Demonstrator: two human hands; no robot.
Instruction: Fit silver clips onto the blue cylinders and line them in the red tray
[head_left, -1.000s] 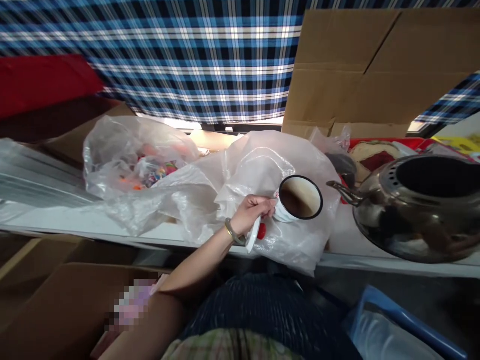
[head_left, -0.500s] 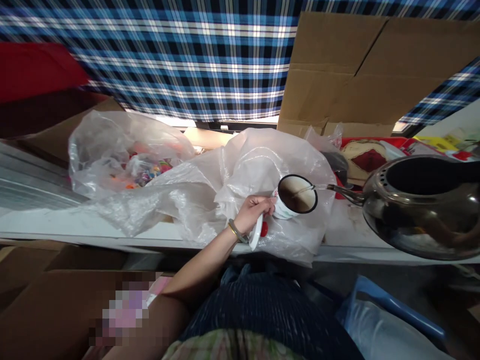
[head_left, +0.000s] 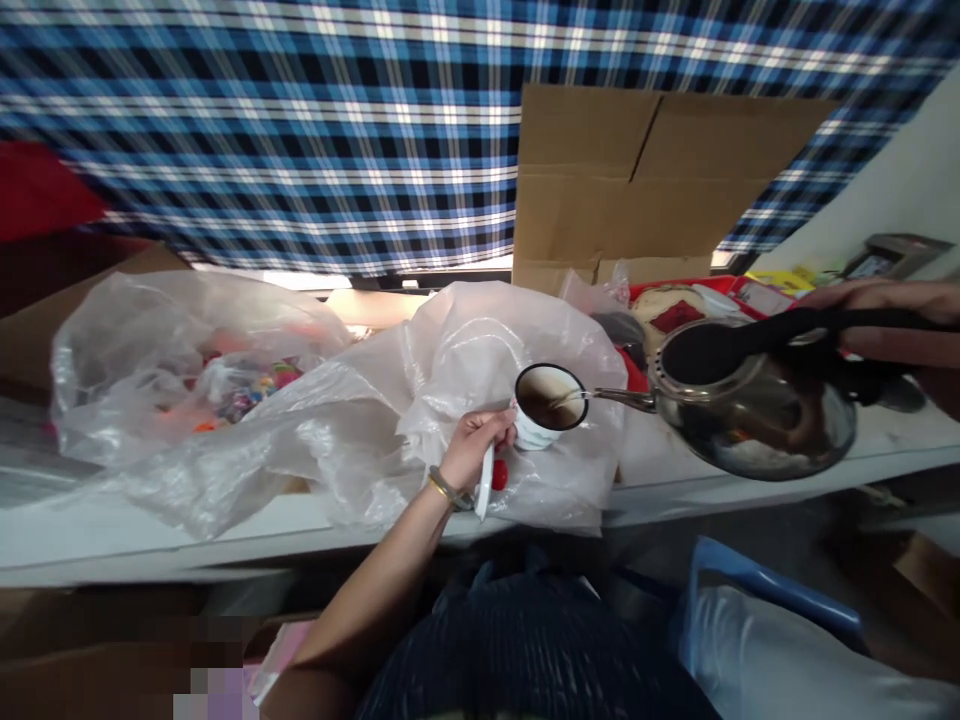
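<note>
Just right of left grip (head_left: 477, 442), white mug (head_left: 535, 436), kettle (head_left: 765, 420) pouring in

Brown cardboard (head_left: 592, 200) before a blue plaid curtain (head_left: 300, 140), clear plastic bag (head_left: 120, 370) at left.

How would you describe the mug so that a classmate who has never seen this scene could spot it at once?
Below the blue plaid curtain lies a crumpled, translucent plastic sheet. Over its right part, the left hand holds the mug near the spout of a kettle. Unlike the shiny kettle, it is white with a black rim.
</note>
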